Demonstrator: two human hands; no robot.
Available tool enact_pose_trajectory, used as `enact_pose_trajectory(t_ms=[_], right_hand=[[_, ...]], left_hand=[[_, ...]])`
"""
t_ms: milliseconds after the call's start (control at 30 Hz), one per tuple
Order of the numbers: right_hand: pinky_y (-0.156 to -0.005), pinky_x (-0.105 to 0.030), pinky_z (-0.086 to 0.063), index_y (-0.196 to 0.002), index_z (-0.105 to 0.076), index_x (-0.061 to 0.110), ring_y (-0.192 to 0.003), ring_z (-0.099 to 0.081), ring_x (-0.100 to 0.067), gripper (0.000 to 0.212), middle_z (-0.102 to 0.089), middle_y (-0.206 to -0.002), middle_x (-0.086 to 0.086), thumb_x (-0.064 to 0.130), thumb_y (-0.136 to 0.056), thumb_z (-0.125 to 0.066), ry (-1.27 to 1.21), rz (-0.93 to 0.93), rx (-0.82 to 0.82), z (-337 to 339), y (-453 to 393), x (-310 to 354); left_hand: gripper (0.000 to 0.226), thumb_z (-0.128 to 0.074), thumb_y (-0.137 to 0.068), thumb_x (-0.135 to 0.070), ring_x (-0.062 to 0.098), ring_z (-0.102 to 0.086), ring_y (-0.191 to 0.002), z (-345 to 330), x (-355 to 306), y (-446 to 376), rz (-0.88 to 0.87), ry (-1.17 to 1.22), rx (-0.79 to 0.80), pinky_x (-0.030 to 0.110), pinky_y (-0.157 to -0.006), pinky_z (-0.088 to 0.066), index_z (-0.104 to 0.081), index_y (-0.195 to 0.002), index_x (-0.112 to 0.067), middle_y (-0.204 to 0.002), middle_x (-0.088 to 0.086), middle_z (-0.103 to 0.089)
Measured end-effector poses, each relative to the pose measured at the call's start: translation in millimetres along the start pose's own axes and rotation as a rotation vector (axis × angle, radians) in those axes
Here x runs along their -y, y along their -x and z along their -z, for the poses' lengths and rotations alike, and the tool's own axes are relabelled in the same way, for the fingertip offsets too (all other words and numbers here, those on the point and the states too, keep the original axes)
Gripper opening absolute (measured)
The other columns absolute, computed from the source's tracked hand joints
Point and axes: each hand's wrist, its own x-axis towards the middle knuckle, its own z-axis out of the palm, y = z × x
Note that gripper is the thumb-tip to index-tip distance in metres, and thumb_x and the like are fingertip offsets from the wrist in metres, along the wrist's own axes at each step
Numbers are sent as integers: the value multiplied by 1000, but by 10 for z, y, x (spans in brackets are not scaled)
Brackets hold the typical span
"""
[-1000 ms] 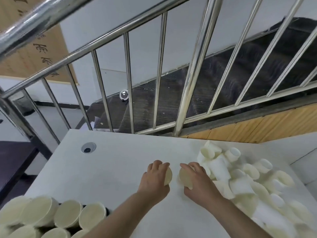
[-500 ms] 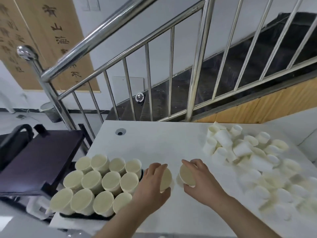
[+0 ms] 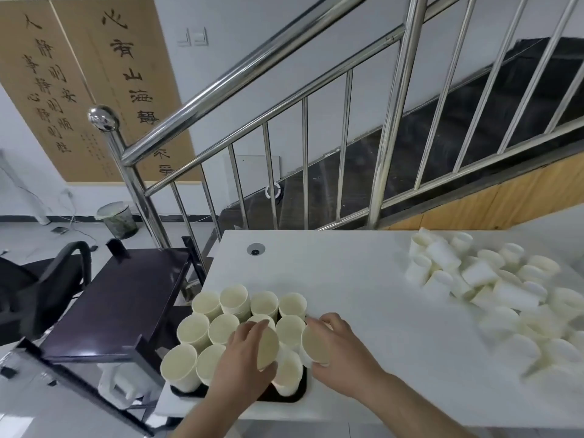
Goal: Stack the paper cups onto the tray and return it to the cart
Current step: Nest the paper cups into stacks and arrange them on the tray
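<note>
Both of my hands are out in front of me over the near left part of the white table (image 3: 363, 273), each curled round a paper cup held tipped so its open mouth faces me. My left hand (image 3: 245, 365) grips the left cup (image 3: 267, 348) from its left side, fingers wrapped over the top edge; my right hand (image 3: 339, 346) holds the right cup (image 3: 316, 344) with the thumb below and the fingers arched over the far side. The two cups sit close together, just above the black tray (image 3: 298, 388), which lies at the table's near left corner crowded with upright stacked cups (image 3: 221, 324). Whether either held cup already touches the ones beneath it, I cannot quite tell. Half a second ago my hands hung over bare table just right of the tray; now they are over its right end. Loose cups (image 3: 493, 286) lie heaped at the table's right side, well apart from my hands. Beside the table on the left stands the dark cart (image 3: 123, 305).
</note>
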Motion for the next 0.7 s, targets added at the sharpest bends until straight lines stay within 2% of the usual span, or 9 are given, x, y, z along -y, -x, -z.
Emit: enact_pose_trajectory(t_ms=[167, 367, 500, 700], right_hand=[[-97, -28, -44, -148, -26, 31, -133, -28, -16, 72, -24, -143, 6, 21, -84, -55, 24, -54, 49, -299, -203, 274], [-91, -31, -47, -148, -27, 30, -130, -32, -18, 69, -25, -143, 5, 22, -85, -56, 74, -132, 81, -546, -330, 389], [-94, -34, -47, -148, -26, 28, -131, -32, -21, 70, -24, -144, 2, 23, -86, -59, 98, -179, 102, -674, -404, 413], [-95, -36, -47, -148, -28, 26, -130, -34, -23, 73, -27, -142, 1, 24, -84, -63, 134, -206, 140, -806, -465, 397]], left_hand=[[73, -65, -81, -36, 12, -35, -129, 108, 315, -87, -20, -68, 107, 19, -85, -43, -29, -145, -29, -142, -11, -32], [73, -63, -82, -35, 13, -36, -128, 111, 546, -202, -73, -118, 222, 22, -89, -43, -27, -145, -31, -142, -11, -30], [71, -61, -83, -36, 15, -39, -127, 75, 626, -264, -97, -141, 284, 26, -95, -41, -27, -145, -32, -142, -9, -31], [67, -59, -83, -36, 15, -40, -126, -39, 679, -283, -123, -206, 337, 27, -96, -36, -27, -143, -34, -141, -9, -30]])
